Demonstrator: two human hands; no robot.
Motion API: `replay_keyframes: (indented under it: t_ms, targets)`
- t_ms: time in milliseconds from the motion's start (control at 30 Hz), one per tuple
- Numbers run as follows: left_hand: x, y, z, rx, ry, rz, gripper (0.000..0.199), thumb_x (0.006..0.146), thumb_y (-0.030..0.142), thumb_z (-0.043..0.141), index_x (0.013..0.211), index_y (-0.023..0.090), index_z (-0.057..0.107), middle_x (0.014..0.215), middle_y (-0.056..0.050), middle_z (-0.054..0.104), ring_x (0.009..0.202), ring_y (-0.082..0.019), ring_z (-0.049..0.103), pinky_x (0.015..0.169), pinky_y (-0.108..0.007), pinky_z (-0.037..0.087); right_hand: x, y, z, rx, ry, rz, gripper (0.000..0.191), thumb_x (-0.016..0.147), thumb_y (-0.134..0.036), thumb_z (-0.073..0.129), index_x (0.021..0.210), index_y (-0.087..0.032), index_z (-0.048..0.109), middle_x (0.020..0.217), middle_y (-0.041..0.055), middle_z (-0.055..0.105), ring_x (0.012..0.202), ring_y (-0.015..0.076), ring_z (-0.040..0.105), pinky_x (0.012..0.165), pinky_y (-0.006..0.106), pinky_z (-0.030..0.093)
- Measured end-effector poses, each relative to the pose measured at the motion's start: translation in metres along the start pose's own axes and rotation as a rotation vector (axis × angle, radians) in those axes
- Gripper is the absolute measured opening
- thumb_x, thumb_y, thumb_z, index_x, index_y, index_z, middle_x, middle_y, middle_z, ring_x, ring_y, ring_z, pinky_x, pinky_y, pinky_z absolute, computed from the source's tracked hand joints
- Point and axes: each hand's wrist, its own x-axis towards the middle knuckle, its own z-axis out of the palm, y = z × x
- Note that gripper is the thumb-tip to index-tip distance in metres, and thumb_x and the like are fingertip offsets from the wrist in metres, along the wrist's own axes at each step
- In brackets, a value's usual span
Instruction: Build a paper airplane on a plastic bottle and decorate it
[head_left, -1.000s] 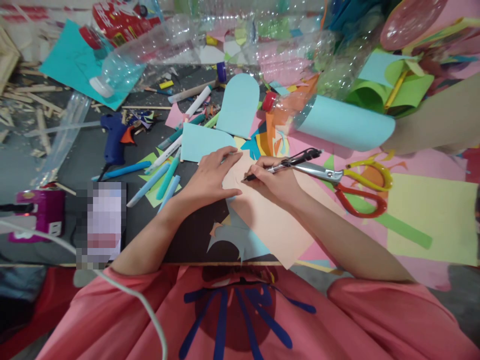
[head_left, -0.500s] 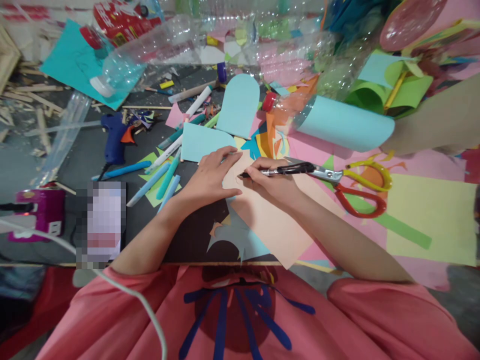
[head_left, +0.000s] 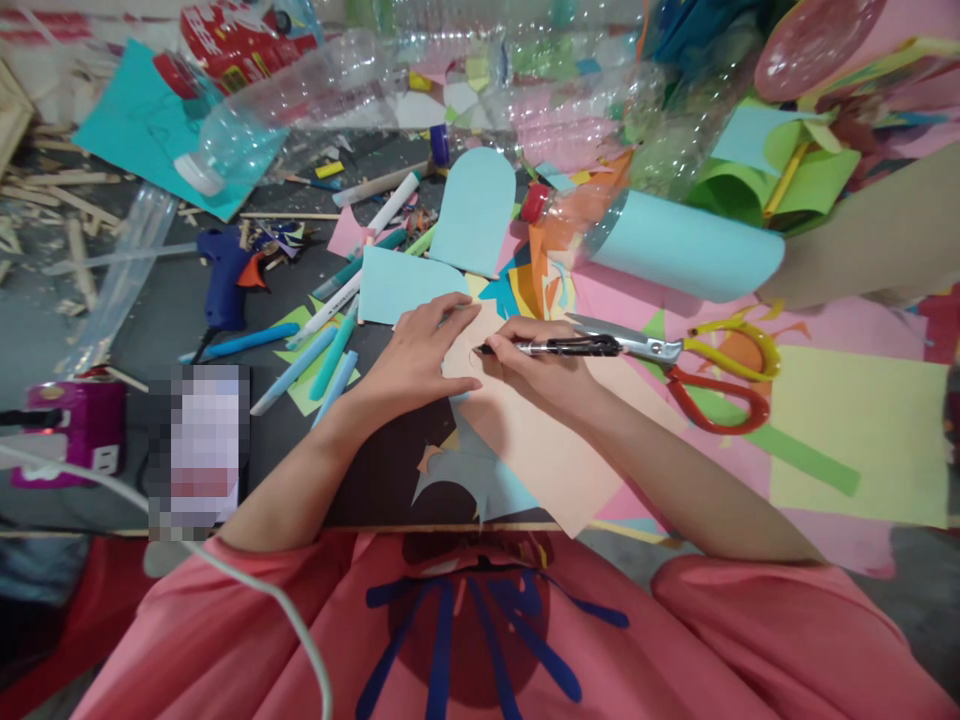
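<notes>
A pale peach sheet of paper [head_left: 555, 440] lies at an angle in front of me. My right hand [head_left: 541, 365] grips a black pen [head_left: 577, 346], its tip on the sheet beside a short curved line. Spread at the sheet's left edge, my left hand [head_left: 427, 350] presses on the paper with thumb and fingers apart. Scissors [head_left: 664, 350] with one yellow and one red handle lie open just right of the pen. Behind my hands are a light blue paper piece [head_left: 409, 287] and a round-topped light blue one [head_left: 478, 210].
At left are a blue glue gun [head_left: 225, 280], a phone [head_left: 206, 440] and a purple power socket block [head_left: 75, 430]. Several markers [head_left: 330, 355] lie near my left hand. A bottle wrapped in light blue paper [head_left: 690, 245] and other clear bottles [head_left: 300, 95] stand behind. Yellow paper [head_left: 862, 430] lies right.
The camera view has shifted very slightly. Both hands keep nearly the same place, and the pen tip stays by the small curved line.
</notes>
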Motion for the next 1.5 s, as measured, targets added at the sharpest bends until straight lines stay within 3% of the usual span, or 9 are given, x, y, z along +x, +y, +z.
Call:
replay_keyframes:
  t_ms: [133, 333, 500, 700, 900, 1133, 1333, 1500]
  targets:
    - [-0.0001, 0.0009, -0.0006, 0.003, -0.001, 0.000, 0.080, 0.078, 0.050, 0.070, 0.147, 0.023, 0.039, 0.151, -0.014, 0.040, 0.139, -0.036, 0.037, 0.116, -0.051, 0.027, 0.0004, -0.0014, -0.0015, 0.027, 0.083, 0.011, 0.030, 0.085, -0.029, 0.056, 0.057, -0.024, 0.048, 0.061, -0.0010, 0.059, 0.062, 0.0146, 0.055, 0.063, 0.031, 0.043]
    - [0.0003, 0.0012, -0.0004, 0.015, -0.005, 0.001, 0.078, 0.079, 0.047, 0.069, 0.147, 0.023, 0.039, 0.151, -0.014, 0.041, 0.140, -0.035, 0.037, 0.116, -0.051, 0.028, 0.0009, -0.0010, -0.0029, -0.084, -0.006, -0.016, 0.025, 0.085, -0.032, 0.057, 0.061, -0.024, 0.056, 0.061, -0.0009, 0.060, 0.062, 0.0151, 0.054, 0.061, 0.031, 0.040]
    - [0.0007, 0.0000, 0.0002, 0.025, -0.002, 0.010, 0.079, 0.078, 0.047, 0.069, 0.147, 0.023, 0.039, 0.151, -0.014, 0.042, 0.139, -0.035, 0.038, 0.116, -0.051, 0.028, 0.0013, 0.0015, -0.0021, -0.080, 0.100, -0.013, 0.031, 0.085, -0.031, 0.055, 0.056, -0.024, 0.048, 0.058, -0.0014, 0.056, 0.060, 0.0142, 0.052, 0.060, 0.030, 0.043]
    - [0.0005, -0.0005, 0.0008, 0.027, 0.005, 0.010, 0.079, 0.078, 0.047, 0.069, 0.147, 0.021, 0.040, 0.151, -0.014, 0.043, 0.139, -0.035, 0.038, 0.116, -0.050, 0.028, 0.0023, 0.0006, -0.0019, -0.094, 0.043, -0.045, 0.025, 0.083, -0.031, 0.055, 0.059, -0.023, 0.054, 0.059, -0.0014, 0.060, 0.059, 0.0146, 0.055, 0.059, 0.030, 0.042]
    - [0.0014, 0.0002, 0.0001, 0.028, -0.006, 0.006, 0.080, 0.078, 0.048, 0.069, 0.148, 0.022, 0.039, 0.151, -0.014, 0.042, 0.140, -0.036, 0.038, 0.116, -0.051, 0.029, 0.0019, 0.0025, -0.0032, -0.043, 0.176, 0.004, 0.027, 0.082, -0.032, 0.053, 0.057, -0.024, 0.045, 0.055, -0.0020, 0.054, 0.055, 0.0136, 0.049, 0.057, 0.031, 0.038]
    - [0.0015, -0.0005, 0.0011, 0.029, -0.003, 0.013, 0.081, 0.078, 0.050, 0.069, 0.148, 0.022, 0.039, 0.151, -0.014, 0.042, 0.139, -0.037, 0.038, 0.116, -0.052, 0.029, 0.0048, 0.0037, -0.0036, -0.133, 0.106, -0.012, 0.029, 0.081, -0.029, 0.055, 0.056, -0.024, 0.042, 0.055, -0.0017, 0.053, 0.056, 0.0138, 0.048, 0.059, 0.032, 0.037]
    - [0.0015, -0.0005, 0.0010, 0.032, -0.007, 0.002, 0.082, 0.078, 0.050, 0.070, 0.148, 0.021, 0.040, 0.151, -0.014, 0.042, 0.139, -0.036, 0.038, 0.116, -0.051, 0.029, 0.0036, 0.0029, -0.0016, 0.057, 0.159, 0.031, 0.028, 0.082, -0.024, 0.055, 0.055, -0.024, 0.045, 0.056, -0.0024, 0.057, 0.057, 0.0132, 0.055, 0.060, 0.031, 0.043]
    - [0.0014, -0.0002, 0.0008, 0.032, -0.002, 0.009, 0.082, 0.077, 0.050, 0.071, 0.147, 0.019, 0.040, 0.151, -0.015, 0.042, 0.140, -0.035, 0.038, 0.117, -0.049, 0.029, 0.0042, 0.0046, -0.0022, 0.003, 0.121, 0.014, 0.029, 0.083, -0.023, 0.057, 0.056, -0.023, 0.047, 0.056, -0.0028, 0.055, 0.057, 0.0131, 0.052, 0.062, 0.031, 0.044]
